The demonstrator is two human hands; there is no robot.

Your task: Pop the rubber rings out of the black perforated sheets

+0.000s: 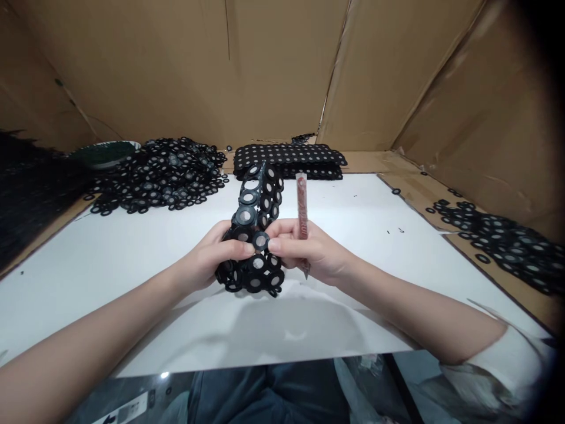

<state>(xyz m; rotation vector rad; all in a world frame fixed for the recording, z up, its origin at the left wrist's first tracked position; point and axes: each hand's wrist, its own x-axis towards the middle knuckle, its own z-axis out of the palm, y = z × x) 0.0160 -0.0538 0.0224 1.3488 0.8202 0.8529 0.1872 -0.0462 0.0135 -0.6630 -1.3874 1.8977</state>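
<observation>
A strip of linked black rings with pale round centres [245,216] is held up over the white table, curled at its lower end. My left hand [216,254] is closed on the strip's left side, thumb across the front. My right hand [304,247] pinches the edge of one black ring [261,240] at the strip's front, its thumb near my left thumb. A slim reddish tool with a pointed lower tip [302,206] is also tucked in my right hand, standing nearly upright between the fingers.
Loose black rings form a big pile [172,171] at the back left, beside a green-filled bowl [106,153]. Stacked dotted black sheets [286,155] lie at the back centre. More rings [507,238] lie at the right, on cardboard. Cardboard walls [273,70] surround the white table [353,212].
</observation>
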